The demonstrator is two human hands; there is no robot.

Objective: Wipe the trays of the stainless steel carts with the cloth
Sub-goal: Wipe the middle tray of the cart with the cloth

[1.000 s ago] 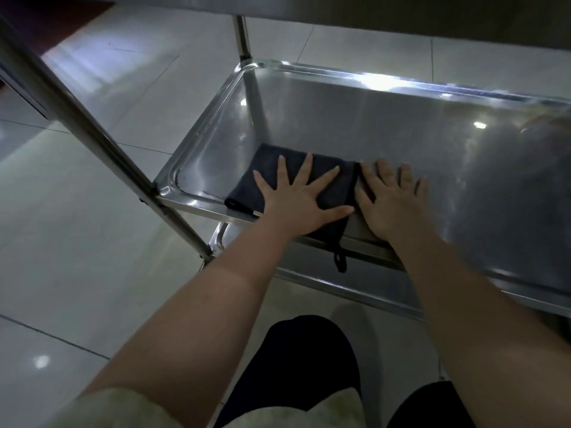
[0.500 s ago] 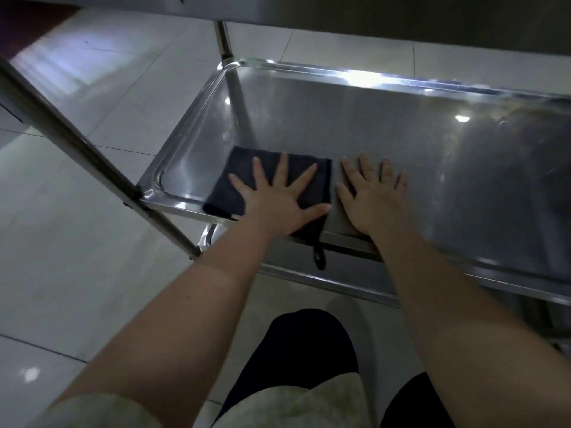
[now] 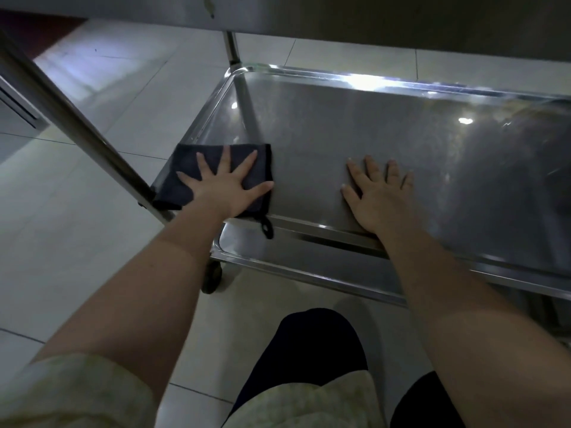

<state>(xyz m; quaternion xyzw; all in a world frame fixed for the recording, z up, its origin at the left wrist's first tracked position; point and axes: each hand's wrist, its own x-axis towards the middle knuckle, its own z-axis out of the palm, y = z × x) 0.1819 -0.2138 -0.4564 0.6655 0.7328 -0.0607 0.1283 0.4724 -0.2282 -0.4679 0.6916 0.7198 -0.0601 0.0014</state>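
Cloth (image 3: pixel 185 165): dark, folded flat, lay at the near-left corner of the tray (image 3: pixel 309 74); its hanging loop (image 3: pixel 266 227) spilled over the near edge.
Left hand (image 3: pixel 227 186): open, fingers spread flat on the cloth and pressing it down; judged to be spread so that the whole fold met the steel during wiping.
Right hand (image 3: pixel 378 196): open, palm flat on bare steel by the middle of the near edge, well apart from the cloth and holding nothing; judged a brace to steady the cart.
Tray: stainless, raised rim, middle tier; the right end was dim, possibly smeared.
Cart: 2 upright posts (image 3: pixel 77 125) at the left, 1 lower tray (image 3: pixel 309 257) beneath, 1 caster (image 3: pixel 213 278) under the near-left corner, and the underside of an upper tray (image 3: pixel 340 13) overhead.
Room: pale glossy floor tiles (image 3: pixel 77 242); light glare lay along the tray's far rim.
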